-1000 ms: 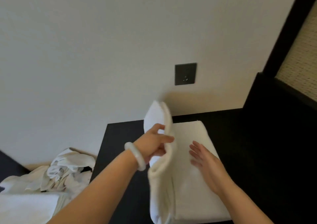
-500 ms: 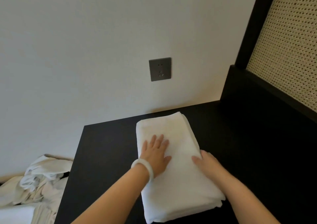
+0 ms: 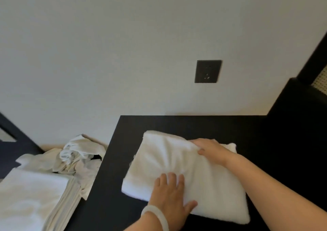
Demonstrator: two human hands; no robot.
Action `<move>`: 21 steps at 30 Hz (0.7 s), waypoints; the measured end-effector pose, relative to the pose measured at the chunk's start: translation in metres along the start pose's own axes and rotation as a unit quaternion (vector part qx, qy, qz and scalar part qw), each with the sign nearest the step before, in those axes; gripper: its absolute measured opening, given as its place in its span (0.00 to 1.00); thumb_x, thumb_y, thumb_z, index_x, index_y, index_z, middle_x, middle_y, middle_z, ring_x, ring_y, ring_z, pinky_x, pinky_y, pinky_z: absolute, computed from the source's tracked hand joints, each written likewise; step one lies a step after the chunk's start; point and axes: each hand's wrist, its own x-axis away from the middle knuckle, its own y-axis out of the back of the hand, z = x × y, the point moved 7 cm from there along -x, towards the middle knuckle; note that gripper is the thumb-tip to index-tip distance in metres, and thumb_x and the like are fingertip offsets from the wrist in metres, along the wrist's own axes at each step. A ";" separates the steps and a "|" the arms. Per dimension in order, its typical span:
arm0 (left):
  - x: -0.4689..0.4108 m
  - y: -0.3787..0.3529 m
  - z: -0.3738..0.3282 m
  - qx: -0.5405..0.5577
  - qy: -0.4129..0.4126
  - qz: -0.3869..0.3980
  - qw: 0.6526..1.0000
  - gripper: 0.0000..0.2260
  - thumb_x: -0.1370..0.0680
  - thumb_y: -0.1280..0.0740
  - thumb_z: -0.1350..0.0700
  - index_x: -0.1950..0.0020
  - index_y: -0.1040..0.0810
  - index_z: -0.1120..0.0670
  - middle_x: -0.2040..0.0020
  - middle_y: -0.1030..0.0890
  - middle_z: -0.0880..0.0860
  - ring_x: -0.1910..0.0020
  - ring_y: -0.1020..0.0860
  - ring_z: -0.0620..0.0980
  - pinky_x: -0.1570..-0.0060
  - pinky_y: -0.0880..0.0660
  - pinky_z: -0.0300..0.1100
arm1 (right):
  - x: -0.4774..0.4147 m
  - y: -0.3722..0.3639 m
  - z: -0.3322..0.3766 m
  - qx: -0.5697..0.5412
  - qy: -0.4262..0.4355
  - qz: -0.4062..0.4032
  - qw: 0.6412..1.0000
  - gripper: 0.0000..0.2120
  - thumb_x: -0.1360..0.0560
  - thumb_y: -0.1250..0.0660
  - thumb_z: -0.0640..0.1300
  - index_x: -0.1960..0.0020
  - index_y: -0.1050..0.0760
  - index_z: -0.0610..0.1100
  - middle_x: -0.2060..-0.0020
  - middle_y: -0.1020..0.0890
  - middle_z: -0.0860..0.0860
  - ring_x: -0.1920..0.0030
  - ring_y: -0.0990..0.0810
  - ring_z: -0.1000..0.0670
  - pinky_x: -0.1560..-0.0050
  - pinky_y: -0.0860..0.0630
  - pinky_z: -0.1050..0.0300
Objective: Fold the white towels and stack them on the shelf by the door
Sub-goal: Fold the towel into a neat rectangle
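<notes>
A folded white towel [image 3: 169, 161] lies on the black shelf top [image 3: 230, 128], turned at a slant with creases fanning across its middle. My left hand [image 3: 169, 193], with a white bangle at the wrist, rests flat on the towel's near edge, fingers spread. My right hand [image 3: 210, 148] reaches across to the far right corner, fingers curled over the edge and thumb on top, gripping the cloth. A flap of the towel [image 3: 230, 146] sticks out behind that hand.
A stack of folded white towels [image 3: 31, 197] sits at the lower left, with a crumpled heap of white linen [image 3: 77, 154] behind it. A dark wall socket [image 3: 208, 71] is above the shelf. A raised black frame [image 3: 300, 110] borders the right side.
The raised half of the towel was laid down flat. The towel now lies slanted and creased. My right hand moved to its far corner, my left hand to its near edge.
</notes>
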 end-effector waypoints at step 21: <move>-0.083 0.056 0.199 0.200 0.036 -0.086 0.975 0.11 0.26 0.27 0.45 0.59 0.27 0.48 0.55 0.26 0.46 0.57 0.27 0.46 0.59 0.34 0.36 | 0.004 0.053 -0.090 -0.189 -0.132 -0.073 0.970 0.05 0.26 0.27 0.45 0.56 0.19 0.43 0.55 0.17 0.49 0.50 0.20 0.50 0.52 0.28 0.58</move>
